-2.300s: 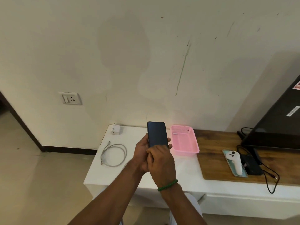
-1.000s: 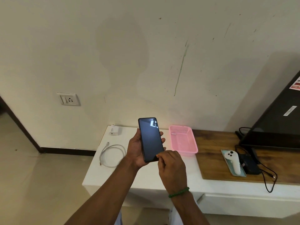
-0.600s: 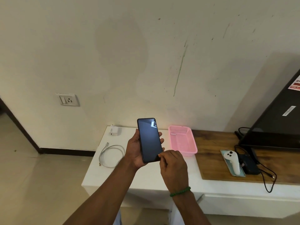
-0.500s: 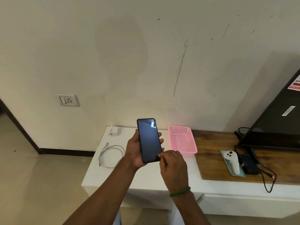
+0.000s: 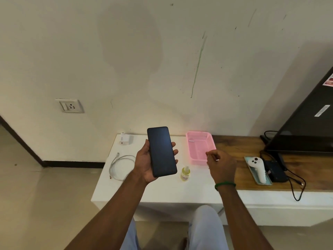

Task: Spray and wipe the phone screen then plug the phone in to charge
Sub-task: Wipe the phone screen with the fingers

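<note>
Head view, single frame.

- Left hand [image 5: 144,164] raised over the white table [image 5: 162,193]. It grips the phone [image 5: 161,151] by its edges, thumb on the left side, fingertips wrapped round the right. The phone is upright, its dark screen facing the camera, clear of the surface.
- Right hand [image 5: 222,166], with a green band [image 5: 225,184] on the wrist, hangs at the near right corner of the pink basket [image 5: 200,147]. Its fingers are curled; cannot tell whether they pinch anything.
- A small spray bottle [image 5: 185,173] of yellowish liquid stands on the table between the hands, just in front of the basket.
- Left part of the table: coiled white cable [image 5: 119,164]; white charger plug [image 5: 124,139] at the back edge by the wall.
- Right part is a wooden top [image 5: 239,160]: white controller [image 5: 258,169] on a teal tray, black box [image 5: 275,171] with black leads, and a dark screen [image 5: 310,123] leaning at the far right.
- Room: stained cream wall; socket plate [image 5: 70,105] low on the left, beyond the table; beige floor with dark skirting.
</note>
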